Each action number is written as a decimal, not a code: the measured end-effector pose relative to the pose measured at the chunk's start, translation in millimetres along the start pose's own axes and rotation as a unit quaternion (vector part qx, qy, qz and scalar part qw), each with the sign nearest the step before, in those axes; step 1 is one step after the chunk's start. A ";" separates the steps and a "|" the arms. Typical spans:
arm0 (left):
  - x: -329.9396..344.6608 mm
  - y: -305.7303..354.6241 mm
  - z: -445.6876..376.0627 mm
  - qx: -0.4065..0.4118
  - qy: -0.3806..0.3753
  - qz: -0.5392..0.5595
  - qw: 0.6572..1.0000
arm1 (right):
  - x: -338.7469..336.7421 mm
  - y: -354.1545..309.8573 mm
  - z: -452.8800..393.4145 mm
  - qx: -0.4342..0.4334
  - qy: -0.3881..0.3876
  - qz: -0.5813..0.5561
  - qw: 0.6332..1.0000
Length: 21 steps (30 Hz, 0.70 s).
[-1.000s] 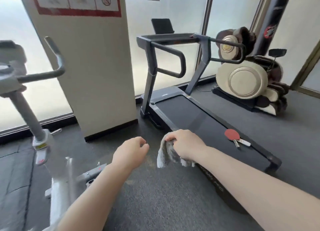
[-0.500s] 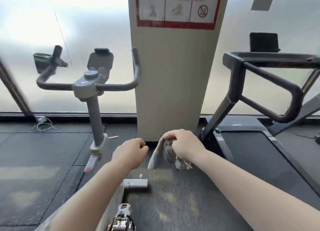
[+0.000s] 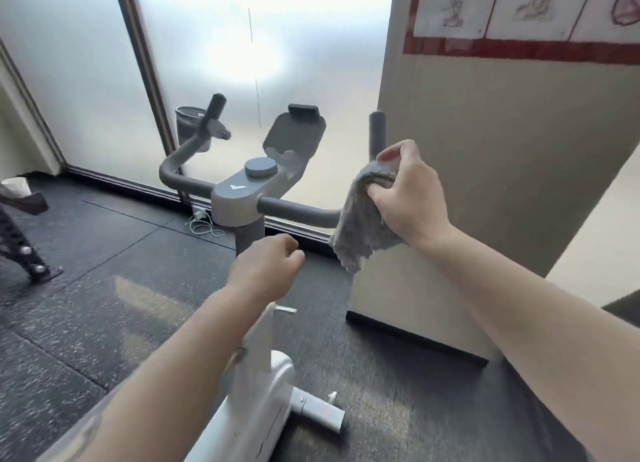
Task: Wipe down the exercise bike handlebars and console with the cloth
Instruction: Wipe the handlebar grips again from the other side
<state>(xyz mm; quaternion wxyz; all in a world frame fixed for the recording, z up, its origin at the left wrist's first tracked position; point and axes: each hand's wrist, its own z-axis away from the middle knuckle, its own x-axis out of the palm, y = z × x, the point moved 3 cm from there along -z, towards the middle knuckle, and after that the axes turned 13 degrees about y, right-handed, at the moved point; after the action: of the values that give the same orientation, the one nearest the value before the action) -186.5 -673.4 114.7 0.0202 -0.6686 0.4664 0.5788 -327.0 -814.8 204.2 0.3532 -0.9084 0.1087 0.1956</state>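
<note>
We see one exercise bike [image 3: 242,385] standing on the dark rubber floor [image 3: 86,309], close in front of a frosted window [image 3: 225,45]. A beige pillar [image 3: 502,184] rises just beside the bike's right side, leaving little room there; open floor lies to the left, up to a black metal frame [image 3: 20,246] at the left edge.

We count one handlebar [image 3: 298,212] with two upturned ends, one console [image 3: 242,191] at its centre carrying one round knob [image 3: 260,167], and one tilted device holder [image 3: 294,139] behind it. One cup holder [image 3: 188,122] sits at the left end. One white cable [image 3: 204,226] lies on the floor below the window.

We count one grey cloth [image 3: 360,229]. The right hand [image 3: 408,198] grips it bunched in curled fingers, at the bend of the right handlebar end; the loose cloth hangs over the bar there, though we cannot tell whether it presses on the bar. The left hand [image 3: 266,267] hovers loosely curled and holds nothing, in front of the stem [image 3: 249,233] below the console, well apart from the cloth.
</note>
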 end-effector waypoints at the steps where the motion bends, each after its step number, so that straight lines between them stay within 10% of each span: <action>1: 4.6 2.9 -9.1 -0.015 0.019 0.008 1.000 | 10.2 1.2 -10.4 -0.020 0.029 -0.019 0.999; 10: 16.3 -7.8 -47.8 -0.073 0.212 0.051 0.973 | 101.8 48.1 -14.0 -0.339 -0.173 -0.002 0.925; 14: 8.7 -29.5 -64.6 -0.047 0.256 0.027 0.965 | 102.5 68.4 -24.4 -0.498 -0.277 0.005 0.822; 21: 13.9 -49.5 -122.3 0.040 0.173 -0.018 0.984 | 164.8 12.0 -14.4 -0.486 -0.321 0.073 0.809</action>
<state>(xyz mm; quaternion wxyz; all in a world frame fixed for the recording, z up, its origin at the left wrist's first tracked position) -63.6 -723.1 118.5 -0.0238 -0.7656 0.4738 0.4345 -178.8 -843.1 135.5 -0.1349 -0.8360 -0.0541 0.5291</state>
